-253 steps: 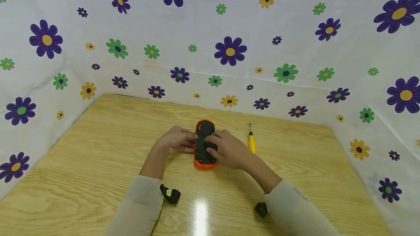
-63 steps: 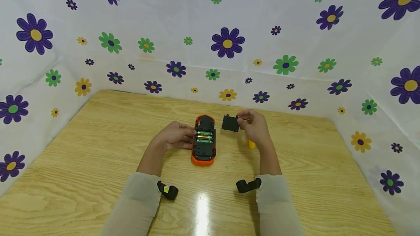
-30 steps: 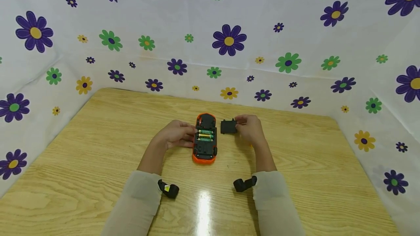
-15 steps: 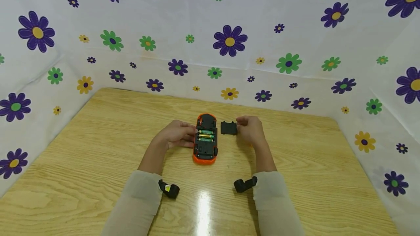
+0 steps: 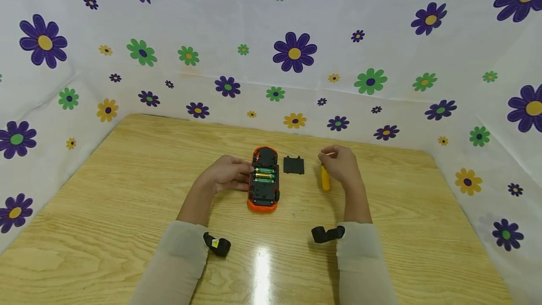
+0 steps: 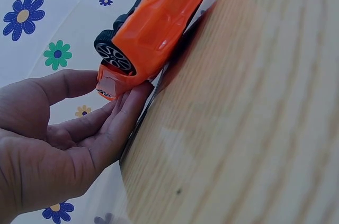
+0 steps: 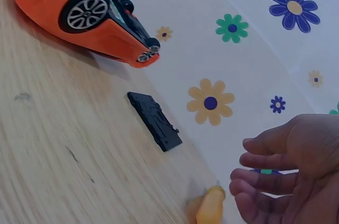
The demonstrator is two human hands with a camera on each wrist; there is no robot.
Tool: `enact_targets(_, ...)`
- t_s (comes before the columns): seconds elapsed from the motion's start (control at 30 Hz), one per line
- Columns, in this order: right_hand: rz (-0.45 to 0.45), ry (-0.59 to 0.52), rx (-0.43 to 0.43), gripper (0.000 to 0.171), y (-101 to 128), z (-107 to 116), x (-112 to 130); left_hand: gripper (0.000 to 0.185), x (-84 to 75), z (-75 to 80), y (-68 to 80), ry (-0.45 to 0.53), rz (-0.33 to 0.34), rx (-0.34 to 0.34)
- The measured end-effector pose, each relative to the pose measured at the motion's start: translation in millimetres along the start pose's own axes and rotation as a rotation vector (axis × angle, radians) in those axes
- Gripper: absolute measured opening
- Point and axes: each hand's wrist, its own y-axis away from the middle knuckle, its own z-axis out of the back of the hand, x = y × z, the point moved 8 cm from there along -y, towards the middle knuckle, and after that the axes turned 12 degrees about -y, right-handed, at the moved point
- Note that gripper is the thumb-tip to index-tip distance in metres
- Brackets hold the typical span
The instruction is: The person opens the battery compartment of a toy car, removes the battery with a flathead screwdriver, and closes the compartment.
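An orange toy car (image 5: 264, 196) lies upside down on the table, black underside up, several green and gold batteries (image 5: 264, 175) in its uncovered compartment. My left hand (image 5: 227, 173) holds it from the left side; in the left wrist view the thumb and fingers pinch the end of the orange body (image 6: 159, 28). Flat beside the car is the black battery cover (image 5: 293, 165). My right hand (image 5: 342, 166) is over the yellow screwdriver (image 5: 325, 180), hiding its shaft. In the right wrist view the fingers are loosely bent and hold nothing, close beside the screwdriver handle (image 7: 211, 207).
The wooden table (image 5: 169, 248) reaches back to a white cloth (image 5: 254, 22) printed with flowers, which also hangs at both sides. Black wrist cameras sit on both sleeves, the left one (image 5: 218, 244) and the right one (image 5: 327, 234).
The cover has come off the car, exposing the batteries. My right hand has set it down on the table, let go and moved right to the screwdriver. The left hand stays at the car.
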Motion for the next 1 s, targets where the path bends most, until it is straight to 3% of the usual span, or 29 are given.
enact_targets(0.43,-0.198,0.003,0.034,0.037,5,12,-23,0.040,0.5,0.6,0.3,-0.001,-0.004,0.001)
enact_targets(0.7,-0.196,0.122,0.081,0.049,3,3,-26,0.040,0.8,0.5,0.5,0.006,0.004,0.007)
enact_targets(1.0,-0.173,0.142,0.050,0.046,1,0,-25,0.041,-1.4,0.1,1.8,0.008,-0.004,0.011)
